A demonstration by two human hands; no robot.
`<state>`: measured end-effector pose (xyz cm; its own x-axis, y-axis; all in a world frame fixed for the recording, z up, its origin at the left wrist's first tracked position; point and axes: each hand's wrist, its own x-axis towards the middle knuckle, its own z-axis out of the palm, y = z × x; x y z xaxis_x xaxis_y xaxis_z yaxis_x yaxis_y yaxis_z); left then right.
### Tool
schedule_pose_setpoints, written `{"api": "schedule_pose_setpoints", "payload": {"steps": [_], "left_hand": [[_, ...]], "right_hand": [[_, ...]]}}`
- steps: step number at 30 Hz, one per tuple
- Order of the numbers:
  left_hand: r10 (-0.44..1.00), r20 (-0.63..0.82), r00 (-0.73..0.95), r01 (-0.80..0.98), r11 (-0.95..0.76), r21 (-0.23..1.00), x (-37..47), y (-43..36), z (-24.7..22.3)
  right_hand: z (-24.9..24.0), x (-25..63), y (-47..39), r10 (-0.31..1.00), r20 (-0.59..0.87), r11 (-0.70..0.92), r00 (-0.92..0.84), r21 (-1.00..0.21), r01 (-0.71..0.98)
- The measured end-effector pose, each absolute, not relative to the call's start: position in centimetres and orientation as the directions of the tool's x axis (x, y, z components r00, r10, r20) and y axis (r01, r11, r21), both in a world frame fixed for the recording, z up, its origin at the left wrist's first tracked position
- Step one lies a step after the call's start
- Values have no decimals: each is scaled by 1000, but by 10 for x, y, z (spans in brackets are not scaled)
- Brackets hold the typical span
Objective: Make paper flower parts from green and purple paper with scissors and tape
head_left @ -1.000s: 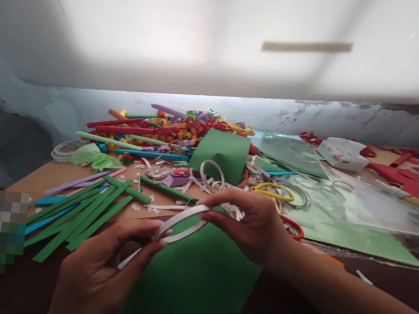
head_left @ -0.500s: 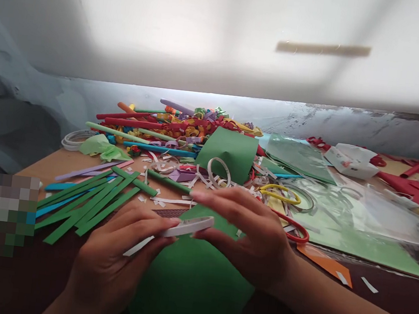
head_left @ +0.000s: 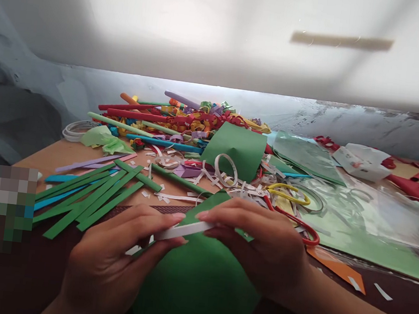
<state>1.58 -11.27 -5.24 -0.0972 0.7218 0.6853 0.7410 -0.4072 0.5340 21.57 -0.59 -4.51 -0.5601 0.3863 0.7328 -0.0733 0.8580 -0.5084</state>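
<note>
A narrow roll of white tape (head_left: 182, 231) is held nearly edge-on between my two hands. My left hand (head_left: 115, 252) pinches its left end between thumb and fingers, and a bit of white strip shows near that palm. My right hand (head_left: 260, 243) has its thumb and fingertips closed on the other end. Under them lies a large sheet of green paper (head_left: 198, 287), partly covered by the hands.
Green paper strips (head_left: 104, 198) lie fanned out at left. Behind are a heap of coloured paper pieces (head_left: 183, 121), a curled green sheet (head_left: 235, 150) and a standing white ring (head_left: 225, 170). Red-handled scissors (head_left: 300, 227) and plastic-wrapped paper (head_left: 366, 240) lie at right.
My right fingers, spread around the tape roll's end before, have closed onto it. The roll has turned slightly, and the view has shifted a little.
</note>
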Motion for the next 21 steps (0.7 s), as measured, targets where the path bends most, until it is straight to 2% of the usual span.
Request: {"api": "schedule_pose_setpoints", "payload": {"steps": [3, 5, 7, 9, 13, 15, 17, 19, 21], "left_hand": [[739, 647, -189, 750, -316, 581, 16, -115, -53], [738, 655, -165, 747, -341, 572, 16, -115, -52], [720, 684, -117, 744, -394, 541, 17, -113, -51], [708, 699, -101, 746, -411, 523, 18, -112, -50], [703, 683, -199, 770, -319, 553, 18, -112, -49], [696, 683, -219, 768, -309, 561, 17, -113, -50], [705, 684, -190, 748, -348, 566, 16, -114, -51], [725, 670, -157, 725, -377, 577, 16, -114, -52], [734, 664, -143, 718, -384, 580, 16, -113, -53]], "right_hand": [[-42, 218, -4, 518, 672, 815, -528, -576, 67], [-40, 219, -3, 475, 686, 850, -551, -519, 89], [-40, 218, -3, 371, 729, 902, -576, -431, 35], [-42, 217, -4, 327, 746, 910, -580, -414, -20], [-43, 217, -3, 481, 665, 834, -571, -549, 63], [-44, 218, -1, 526, 633, 811, -568, -574, 113], [-46, 217, 0, 480, 661, 846, -577, -523, 105], [-47, 215, -2, 380, 717, 894, -585, -448, 32], [-48, 213, -3, 313, 745, 905, -589, -422, -53]]}}
